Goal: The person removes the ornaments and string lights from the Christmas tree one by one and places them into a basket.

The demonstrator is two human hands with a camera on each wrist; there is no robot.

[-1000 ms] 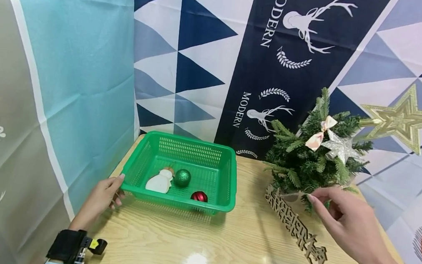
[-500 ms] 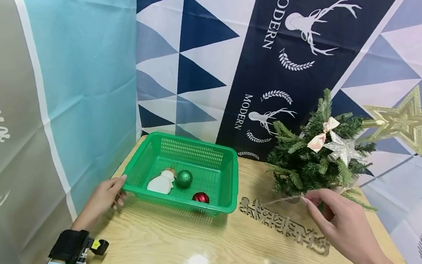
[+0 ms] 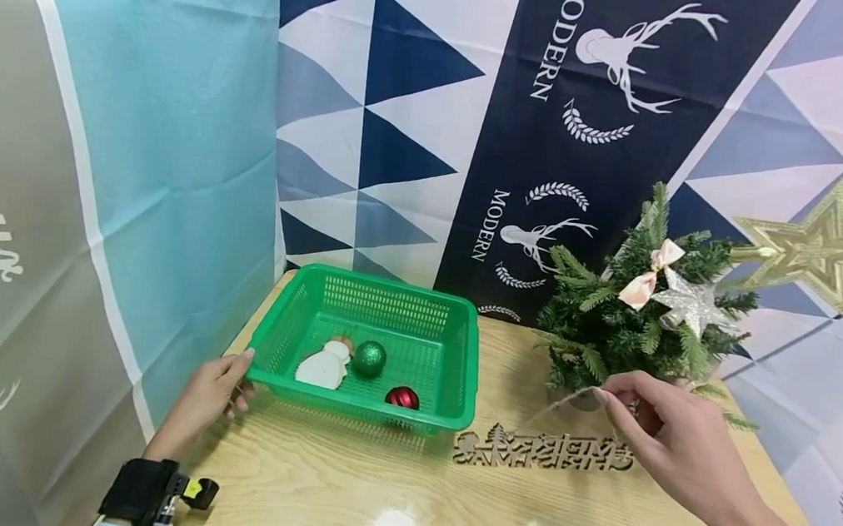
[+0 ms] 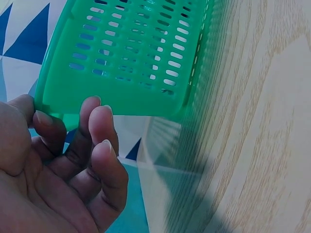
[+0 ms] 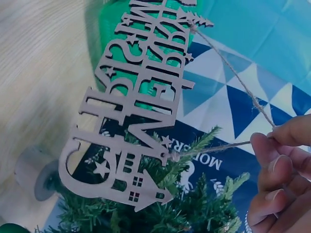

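Observation:
My left hand holds the near left corner of a green plastic basket, thumb and forefinger at its rim in the left wrist view. In the basket lie a white snowman ornament, a glittery green ball and a red ball. My right hand pinches the twine of a wooden Merry Christmas sign, which hangs below the fingers. In the head view the sign spans from near the basket to the right hand.
A small Christmas tree stands at the back right, bearing a pink bow, a silver star and a gold star topper. Patterned cloths enclose the wooden table.
The hanging sign has turned from a slant pointing toward me to lying crosswise, its far end swinging left toward the basket. My right hand shifts slightly left; the left hand stays at the basket.

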